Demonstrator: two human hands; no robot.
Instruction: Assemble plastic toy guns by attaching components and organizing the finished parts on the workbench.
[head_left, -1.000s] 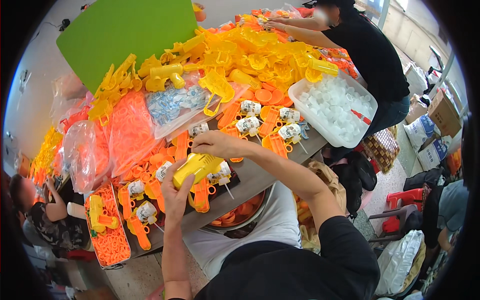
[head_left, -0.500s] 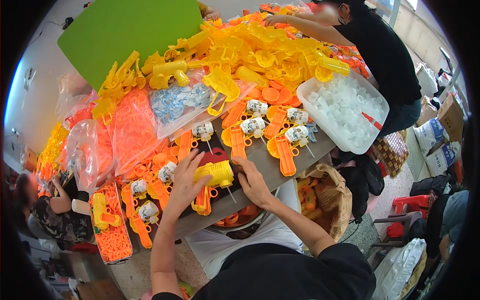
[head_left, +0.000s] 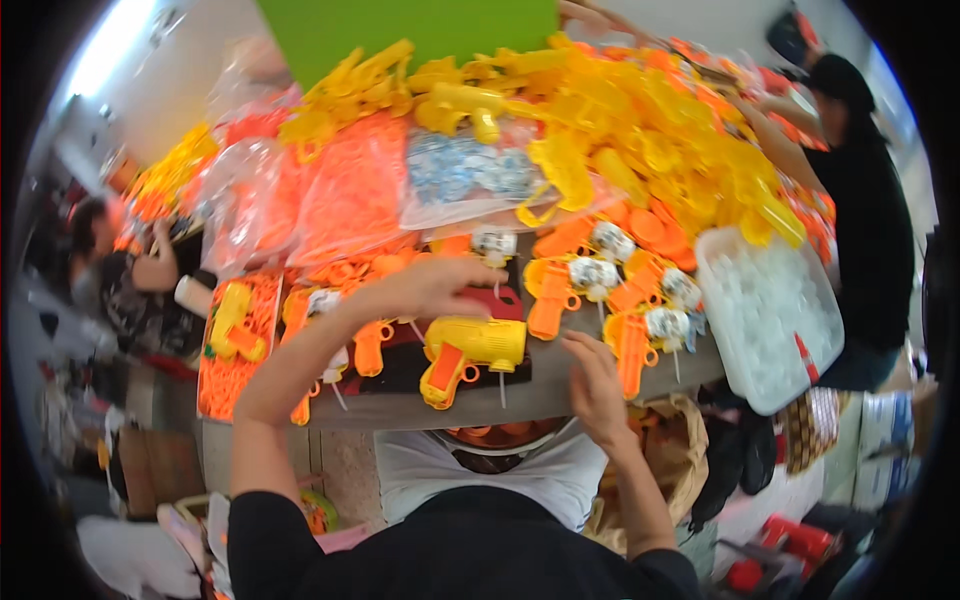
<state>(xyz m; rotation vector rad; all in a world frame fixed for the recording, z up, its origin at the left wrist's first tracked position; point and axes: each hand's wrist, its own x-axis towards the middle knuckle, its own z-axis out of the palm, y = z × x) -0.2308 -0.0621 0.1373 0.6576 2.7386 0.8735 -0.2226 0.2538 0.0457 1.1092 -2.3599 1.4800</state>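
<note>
A yellow toy gun (head_left: pixel 490 343) with an orange grip and a thin white tube lies on its side on the table before me. My left hand (head_left: pixel 435 290) hovers just beyond it, fingers stretched out, holding nothing. To the toy's right, near the front edge, my right hand (head_left: pixel 597 390) is raised with fingers apart and nothing in it. Several orange handle pieces with white printed motors lie close by, such as an assembled handle (head_left: pixel 550 298) beyond my right hand and another handle (head_left: pixel 632 350) to its right. A dark red piece (head_left: pixel 505 300) sits behind the toy.
Yellow shells (head_left: pixel 650 130) are heaped at the back. A white tub (head_left: pixel 735 330) of translucent caps stands right, a box of orange rings (head_left: pixel 235 375) left. Bagged orange parts (head_left: pixel 350 185) lie beyond. A co-worker in black (head_left: pixel 865 220) reaches in from the right.
My head view has swung, shifting the whole scene. My right hand has moved away from the toy gun's end; my left hand has moved from its side to beyond it.
</note>
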